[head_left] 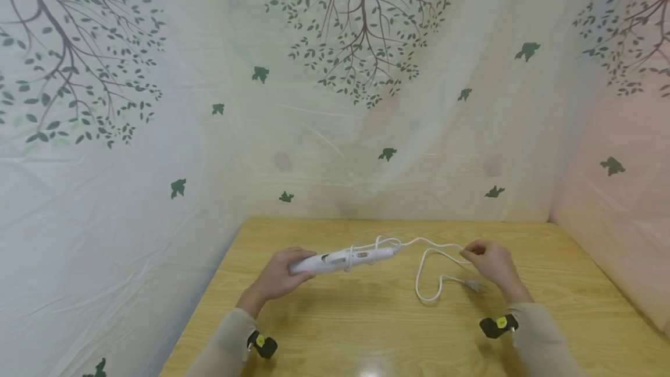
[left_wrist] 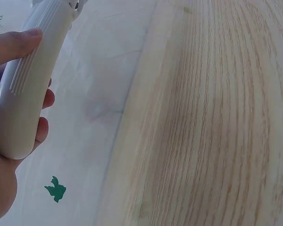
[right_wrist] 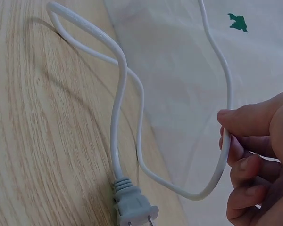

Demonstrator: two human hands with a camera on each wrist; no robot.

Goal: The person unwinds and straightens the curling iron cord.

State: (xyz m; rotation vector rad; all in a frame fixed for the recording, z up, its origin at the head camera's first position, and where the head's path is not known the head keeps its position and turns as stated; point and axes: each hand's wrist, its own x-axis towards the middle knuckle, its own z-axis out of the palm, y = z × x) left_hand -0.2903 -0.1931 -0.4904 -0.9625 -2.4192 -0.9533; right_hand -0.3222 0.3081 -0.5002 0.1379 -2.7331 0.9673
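My left hand (head_left: 277, 275) grips a white hair straightener (head_left: 312, 265) by its outer end, holding it over the table. In the left wrist view the thumb lies along the ribbed side of the straightener (left_wrist: 37, 70). Loops of white cord (head_left: 417, 281) wind round its other part, near a small switch panel (head_left: 362, 255). On the right, my right hand (head_left: 492, 262) pinches the loose cord between thumb and forefinger. Below that pinch the cord (right_wrist: 139, 117) bends into a loop and ends in a grey two-pin plug (right_wrist: 134, 205), which hangs left of the hand.
A wood-grain table (head_left: 377, 330) spreads beneath both hands. White sheeting (head_left: 335, 150) printed with trees and green birds stands behind the table and along both sides. Each wrist carries a small black camera, one by the left sleeve (head_left: 225, 339).
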